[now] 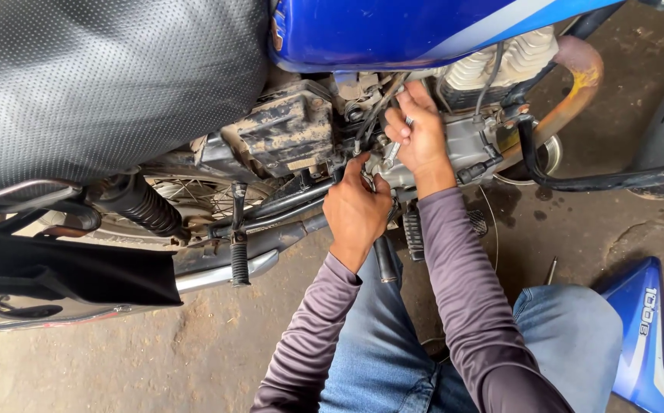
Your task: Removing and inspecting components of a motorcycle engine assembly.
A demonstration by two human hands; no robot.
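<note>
A blue motorcycle stands in front of me, with its blue tank (393, 30) at the top and black seat (95, 84) at the upper left. My right hand (422, 134) grips a small metal wrench (395, 145) against the engine (469, 141) under the tank. My left hand (356, 208) is closed just below and left of it, pressed to the engine side near a black hose; what it holds is hidden. Both arms wear grey-purple sleeves, and my knees are in blue jeans.
A dirty black box (286, 130) sits behind the engine. Footpegs (238, 264) and a chrome exhaust (217, 275) run low left. A rusty exhaust bend (584, 73) curves top right. A loose blue side panel (649, 344) lies on the concrete floor at right, a thin tool (550, 270) nearby.
</note>
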